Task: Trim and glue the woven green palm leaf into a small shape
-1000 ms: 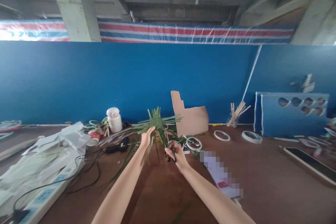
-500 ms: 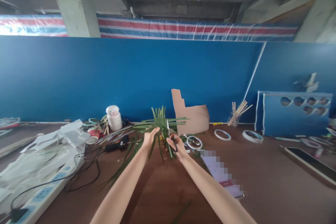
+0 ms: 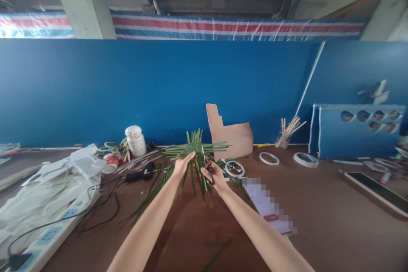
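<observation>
A woven piece of green leaf strips (image 3: 195,148) stands in the middle of the view, its loose ends fanning out up, down and to both sides. My left hand (image 3: 182,165) grips its lower left edge, thumb on top of the weave. My right hand (image 3: 217,177) is closed round the dark handles of a pair of scissors (image 3: 208,174). Their pale blades point up along the right side of the weave, among the strips. Whether the blades are spread or together is hard to make out. More long leaf strips (image 3: 143,204) lie on the table under my left forearm.
On the left are a power strip (image 3: 60,225), white scraps (image 3: 47,178), a black glue gun (image 3: 140,172) and a white jar (image 3: 136,141). Cardboard (image 3: 234,138) leans at the back. Tape rolls (image 3: 269,159), sticks in a glass (image 3: 287,134) and a pixelated phone (image 3: 266,208) are on the right.
The view has tilted down slightly. Both hands keep their hold at the weave, and the strips hanging below it have shifted a little.
</observation>
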`<act>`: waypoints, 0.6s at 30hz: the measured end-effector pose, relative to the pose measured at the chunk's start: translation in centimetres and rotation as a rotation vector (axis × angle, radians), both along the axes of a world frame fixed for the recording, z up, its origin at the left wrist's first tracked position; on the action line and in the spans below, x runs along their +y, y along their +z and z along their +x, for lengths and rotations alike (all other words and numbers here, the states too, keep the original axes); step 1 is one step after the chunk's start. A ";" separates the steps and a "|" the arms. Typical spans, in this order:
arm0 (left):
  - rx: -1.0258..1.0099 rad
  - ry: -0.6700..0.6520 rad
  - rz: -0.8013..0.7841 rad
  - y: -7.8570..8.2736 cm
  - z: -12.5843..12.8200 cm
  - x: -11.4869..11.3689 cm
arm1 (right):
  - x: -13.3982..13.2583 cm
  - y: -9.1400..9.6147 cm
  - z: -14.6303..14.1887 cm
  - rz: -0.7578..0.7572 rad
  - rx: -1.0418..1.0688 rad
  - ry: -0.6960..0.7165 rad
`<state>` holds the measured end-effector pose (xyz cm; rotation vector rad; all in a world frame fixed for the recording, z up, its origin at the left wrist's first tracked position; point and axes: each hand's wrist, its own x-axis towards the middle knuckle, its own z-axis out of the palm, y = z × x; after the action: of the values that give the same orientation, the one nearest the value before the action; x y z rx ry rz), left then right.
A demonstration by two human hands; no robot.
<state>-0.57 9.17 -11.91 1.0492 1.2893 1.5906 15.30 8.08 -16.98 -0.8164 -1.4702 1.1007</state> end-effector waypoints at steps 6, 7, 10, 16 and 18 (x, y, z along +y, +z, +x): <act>0.041 0.003 0.054 0.8 0.2 -0.3 | 0.1 -0.2 0.4 -0.020 0.015 0.004; 0.043 -0.001 0.060 0.9 0.2 -0.3 | 0.0 -0.2 0.4 -0.018 0.015 0.004; 0.054 -0.019 0.058 0.9 0.3 -0.4 | 0.0 -0.1 0.5 -0.016 0.012 -0.005; 0.057 -0.023 0.054 0.8 0.8 -0.6 | -0.1 -0.2 0.5 -0.012 0.044 0.013; 0.076 -0.028 0.054 0.8 0.9 -0.7 | -0.1 -0.2 0.5 -0.012 0.053 0.020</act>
<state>0.30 8.49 -11.07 1.1662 1.2819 1.5856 15.83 7.96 -17.16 -0.7775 -1.4315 1.1387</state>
